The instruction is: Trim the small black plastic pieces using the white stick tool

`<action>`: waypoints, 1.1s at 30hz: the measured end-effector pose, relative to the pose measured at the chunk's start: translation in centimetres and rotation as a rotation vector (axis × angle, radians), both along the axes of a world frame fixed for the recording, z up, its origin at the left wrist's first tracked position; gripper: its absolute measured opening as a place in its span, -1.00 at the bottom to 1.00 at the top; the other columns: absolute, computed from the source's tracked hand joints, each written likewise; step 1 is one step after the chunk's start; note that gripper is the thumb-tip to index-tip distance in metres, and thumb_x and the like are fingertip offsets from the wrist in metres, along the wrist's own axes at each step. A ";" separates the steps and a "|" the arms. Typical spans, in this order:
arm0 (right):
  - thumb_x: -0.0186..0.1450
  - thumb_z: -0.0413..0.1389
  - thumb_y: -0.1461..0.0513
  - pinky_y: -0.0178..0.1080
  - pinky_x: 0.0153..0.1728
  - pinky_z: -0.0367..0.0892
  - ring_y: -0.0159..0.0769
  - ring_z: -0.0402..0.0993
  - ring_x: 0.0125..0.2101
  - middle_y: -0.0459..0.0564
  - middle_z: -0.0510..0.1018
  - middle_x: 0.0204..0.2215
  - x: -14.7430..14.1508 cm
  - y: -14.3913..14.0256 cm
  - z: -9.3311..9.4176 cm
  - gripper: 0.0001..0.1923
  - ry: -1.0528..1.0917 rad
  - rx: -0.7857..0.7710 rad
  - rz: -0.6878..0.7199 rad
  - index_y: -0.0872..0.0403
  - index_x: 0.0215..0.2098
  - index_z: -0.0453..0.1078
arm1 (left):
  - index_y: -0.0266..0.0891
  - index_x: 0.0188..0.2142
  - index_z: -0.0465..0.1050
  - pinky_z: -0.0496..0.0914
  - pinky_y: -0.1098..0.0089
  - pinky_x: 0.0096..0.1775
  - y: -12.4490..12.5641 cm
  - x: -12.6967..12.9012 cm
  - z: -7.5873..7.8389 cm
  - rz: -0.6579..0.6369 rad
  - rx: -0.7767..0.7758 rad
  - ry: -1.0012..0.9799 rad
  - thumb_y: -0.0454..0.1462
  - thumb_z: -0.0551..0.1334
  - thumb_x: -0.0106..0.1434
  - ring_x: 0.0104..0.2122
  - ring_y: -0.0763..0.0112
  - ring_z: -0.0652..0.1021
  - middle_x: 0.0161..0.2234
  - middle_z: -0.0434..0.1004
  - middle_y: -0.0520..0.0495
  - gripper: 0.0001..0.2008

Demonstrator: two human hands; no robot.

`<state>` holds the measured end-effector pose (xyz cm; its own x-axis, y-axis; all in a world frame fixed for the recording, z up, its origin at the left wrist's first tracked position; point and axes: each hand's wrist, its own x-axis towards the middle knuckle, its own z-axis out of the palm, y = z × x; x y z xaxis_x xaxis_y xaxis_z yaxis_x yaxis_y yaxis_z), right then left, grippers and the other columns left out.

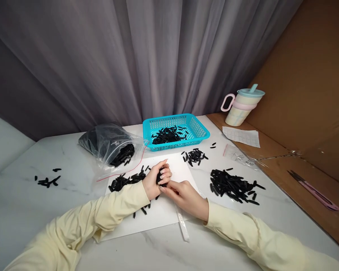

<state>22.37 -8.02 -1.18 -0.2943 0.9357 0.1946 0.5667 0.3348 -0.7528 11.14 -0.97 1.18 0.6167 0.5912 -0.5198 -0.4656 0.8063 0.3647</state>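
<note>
Grey curtains (pixel 130 56) hang across the far side, and a brown cardboard wall (pixel 307 75) closes the right. Your white marble table (pixel 22 203) fills the near ground. On it, a white sheet (pixel 161 216) lies under your hands. Far centre sits a turquoise basket (pixel 199 130) holding black pieces; left of it slumps a clear plastic bag (pixel 110 143) with more of them. A pastel cup (pixel 243 105) with a pink handle stands far right, a printed paper (pixel 241 136) just near it. A big heap of black pieces (pixel 234 186) lies right of the sheet, a smaller pile (pixel 127 180) on the sheet's left part by your left wrist, a little cluster (pixel 194 156) near the basket, and a few strays (pixel 48 180) far left. Pink snips (pixel 313 190) rest on the brown ledge at right. Your left hand (pixel 154 182) is clenched around a bundle of black pieces (pixel 161 176) over the sheet's middle; your right hand (pixel 183 197) touches that bundle with its fingertips, fingers bent.
</note>
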 end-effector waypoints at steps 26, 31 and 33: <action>0.42 -0.26 0.19 -0.33 -0.62 -0.04 -0.44 0.12 -0.71 -0.17 0.26 -0.72 1.3 -0.9 -0.4 -0.61 -0.232 0.349 0.140 0.09 -0.52 0.18 | -0.29 -0.58 0.26 0.15 0.53 -0.58 -1.1 -5.6 0.2 -0.507 1.266 0.691 -0.13 0.08 0.25 -0.71 0.63 0.19 -0.75 0.15 0.15 -0.65; 0.43 -0.26 0.19 -0.33 -0.63 -0.02 -0.45 0.14 -0.71 -0.17 0.27 -0.72 1.4 -0.9 -0.4 -0.60 -0.236 0.398 0.130 0.10 -0.50 0.20 | -0.30 -0.51 0.30 0.11 0.53 -0.62 -0.9 -5.7 0.1 -0.483 1.212 0.618 -0.12 0.12 0.23 -0.72 0.63 0.17 -0.76 0.12 0.19 -0.70; 0.43 -0.26 0.19 -0.33 -0.63 -0.02 -0.45 0.15 -0.70 -0.17 0.28 -0.72 1.4 -0.8 -0.4 -0.61 -0.236 0.401 0.138 0.10 -0.49 0.21 | -0.31 -0.52 0.30 0.13 0.54 -0.61 -0.9 -5.7 0.2 -0.489 1.252 0.625 -0.14 0.11 0.24 -0.72 0.63 0.18 -0.75 0.14 0.18 -0.70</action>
